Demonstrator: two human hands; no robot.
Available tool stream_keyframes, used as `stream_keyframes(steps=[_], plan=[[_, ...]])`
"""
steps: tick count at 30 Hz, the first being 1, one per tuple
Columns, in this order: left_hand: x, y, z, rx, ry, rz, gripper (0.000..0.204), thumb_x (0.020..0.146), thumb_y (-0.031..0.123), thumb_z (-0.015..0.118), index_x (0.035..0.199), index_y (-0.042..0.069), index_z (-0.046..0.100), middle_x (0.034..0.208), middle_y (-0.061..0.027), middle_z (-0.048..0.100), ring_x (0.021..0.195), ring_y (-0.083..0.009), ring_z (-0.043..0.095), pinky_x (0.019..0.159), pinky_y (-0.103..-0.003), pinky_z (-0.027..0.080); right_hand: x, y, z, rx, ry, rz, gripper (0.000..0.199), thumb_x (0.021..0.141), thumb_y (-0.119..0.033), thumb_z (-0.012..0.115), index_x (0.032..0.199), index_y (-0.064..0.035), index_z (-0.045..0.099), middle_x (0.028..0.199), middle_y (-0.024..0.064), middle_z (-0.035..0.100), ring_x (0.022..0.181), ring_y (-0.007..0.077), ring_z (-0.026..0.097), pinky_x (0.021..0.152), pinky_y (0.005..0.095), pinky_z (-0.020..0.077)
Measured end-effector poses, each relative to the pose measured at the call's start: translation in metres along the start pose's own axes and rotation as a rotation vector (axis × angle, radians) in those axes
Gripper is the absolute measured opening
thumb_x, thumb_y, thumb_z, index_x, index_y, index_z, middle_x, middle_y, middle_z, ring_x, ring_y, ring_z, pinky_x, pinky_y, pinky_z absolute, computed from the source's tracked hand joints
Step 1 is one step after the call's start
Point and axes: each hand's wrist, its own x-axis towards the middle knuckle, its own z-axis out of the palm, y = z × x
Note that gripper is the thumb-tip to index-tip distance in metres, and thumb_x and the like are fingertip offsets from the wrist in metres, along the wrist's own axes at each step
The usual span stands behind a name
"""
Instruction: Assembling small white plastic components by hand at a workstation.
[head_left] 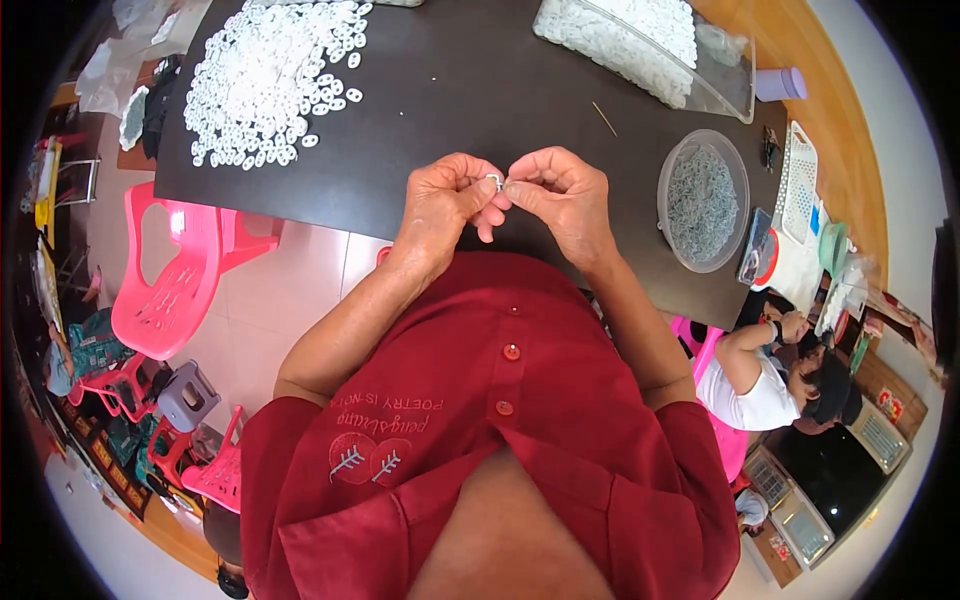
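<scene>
My left hand point(439, 203) pinches a small white plastic piece point(493, 179) between thumb and fingertips, just above the near edge of the dark table point(460, 110). Thumb to forefinger, my right hand point(566, 198) is closed right beside it, its fingertips meeting the piece. A tiny metallic bit seems to show between the two hands, but it is too small to name. To the far left lies a heap of white oval pieces with two holes point(265, 85). A round clear tub point(662, 215) of small grey metal parts, perhaps screws, stands to the right of my right hand.
At the far right a clear box point(742, 105) holds many white pieces. A thin stick point(605, 119) lies near it. Along the right edge are a phone point(756, 245), a white basket point(797, 180) and a purple cup point(781, 84). Pink chairs point(170, 300) stand left; another person point(765, 385) sits right.
</scene>
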Motion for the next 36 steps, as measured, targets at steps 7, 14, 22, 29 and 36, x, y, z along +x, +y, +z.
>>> stream_keyframes(steps=[7,14,22,29,36], plan=[[-0.002,-0.002,-0.001,0.004,-0.001,0.003,0.008,0.087,0.002,0.052,0.084,-0.003,0.058,0.069,-0.0086,0.060,0.053,-0.0106,0.055,0.042,-0.021,0.044,-0.001,0.000,0.001,0.052,-0.006,0.043,0.012,0.079,0.003,0.062,0.090,0.0034,0.058,0.082,0.0094,0.063,0.074,0.0125,0.062,0.069,0.0234,0.0501],[-0.005,-0.004,0.000,0.061,0.014,0.056,0.008,0.087,0.001,0.051,0.083,-0.002,0.058,0.067,-0.0057,0.059,0.053,-0.0083,0.054,0.042,-0.020,0.044,-0.002,0.000,0.005,0.058,-0.013,0.062,0.011,0.079,0.004,0.061,0.090,0.0039,0.058,0.082,0.0095,0.063,0.074,0.0132,0.062,0.069,0.0234,0.0503],[-0.011,-0.015,0.001,0.331,0.098,0.224,0.009,0.086,0.001,0.052,0.079,0.002,0.058,0.065,-0.0015,0.057,0.051,-0.0052,0.050,0.040,-0.020,0.039,-0.003,0.008,0.013,0.033,0.020,0.038,0.011,0.078,0.005,0.061,0.089,0.0043,0.058,0.080,0.0087,0.062,0.070,0.0126,0.061,0.066,0.0233,0.0498],[-0.007,-0.011,-0.007,0.137,0.083,0.108,0.010,0.085,0.000,0.050,0.080,-0.001,0.058,0.066,-0.0036,0.058,0.052,-0.0076,0.052,0.041,-0.020,0.041,0.001,0.007,0.021,0.131,0.039,0.067,0.009,0.079,0.002,0.062,0.087,0.0030,0.059,0.077,0.0076,0.063,0.068,0.0103,0.059,0.060,0.0210,0.0456],[-0.005,-0.011,-0.023,-0.008,0.129,0.054,0.009,0.085,-0.001,0.050,0.084,-0.003,0.058,0.069,-0.0072,0.060,0.053,-0.0099,0.055,0.041,-0.021,0.044,0.009,0.011,0.029,0.031,-0.003,0.068,0.008,0.081,-0.001,0.061,0.089,0.0016,0.060,0.078,0.0055,0.063,0.067,0.0082,0.057,0.057,0.0198,0.0428]])
